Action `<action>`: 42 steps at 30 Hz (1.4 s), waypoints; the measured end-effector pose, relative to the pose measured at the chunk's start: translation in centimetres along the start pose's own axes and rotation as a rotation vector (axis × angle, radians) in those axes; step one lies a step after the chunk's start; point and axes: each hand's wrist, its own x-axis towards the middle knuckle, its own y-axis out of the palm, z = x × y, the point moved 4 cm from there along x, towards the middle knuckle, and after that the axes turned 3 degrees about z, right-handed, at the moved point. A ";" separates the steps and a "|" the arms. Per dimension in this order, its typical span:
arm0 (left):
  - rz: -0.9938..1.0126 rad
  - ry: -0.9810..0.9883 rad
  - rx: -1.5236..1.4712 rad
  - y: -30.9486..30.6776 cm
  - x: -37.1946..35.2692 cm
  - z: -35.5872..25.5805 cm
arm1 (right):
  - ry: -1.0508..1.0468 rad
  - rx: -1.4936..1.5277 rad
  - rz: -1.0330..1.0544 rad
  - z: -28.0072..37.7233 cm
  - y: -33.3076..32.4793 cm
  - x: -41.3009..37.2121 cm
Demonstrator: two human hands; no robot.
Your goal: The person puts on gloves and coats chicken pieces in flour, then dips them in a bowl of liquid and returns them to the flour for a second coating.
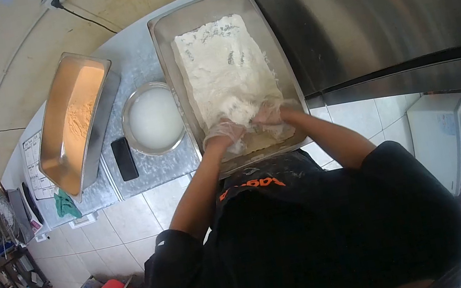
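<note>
A deep metal pan (167,62) holds a bed of white flour (218,53), with dark pan bottom showing through in a few spots. Near the pan's front end, a shaggy flour-coated lump (239,110) sits between my hands, slightly blurred. My left hand (226,132), in a clear plastic glove, is closed against its left side. From the right, my gloved right hand (270,114) closes on the lump's other side. Flour hides most of my fingertips, and what lies under the coating cannot be made out.
Left of the pan stands a round metal bowl (127,122) of whitish liquid. A black phone (124,159) lies beside it. Farther left are a long metal pan (50,132) with orange powder and a green cloth (66,204). A steel cabinet (367,9) rises on the right.
</note>
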 end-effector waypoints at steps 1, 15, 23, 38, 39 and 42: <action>0.045 -0.096 -0.093 -2.7 -1.1 -0.5 | -0.082 0.000 0.031 -0.2 -1.2 -0.2; 0.129 -0.106 -0.215 -1.3 3.4 4.8 | -0.537 -0.038 -0.198 -2.5 -7.3 4.4; -0.281 -0.026 0.162 -10.5 3.7 8.1 | -0.309 -0.466 -1.140 2.1 -18.3 18.8; -0.349 -0.377 -0.385 7.3 6.9 7.1 | 0.146 -0.509 -0.883 0.3 -0.8 -0.8; -0.359 -0.483 -0.414 10.2 7.6 7.7 | 0.146 -0.512 -0.883 1.9 -0.6 -1.9; -0.232 -0.649 -0.623 5.1 5.5 5.9 | 0.474 -0.040 -0.372 3.6 -1.5 -2.1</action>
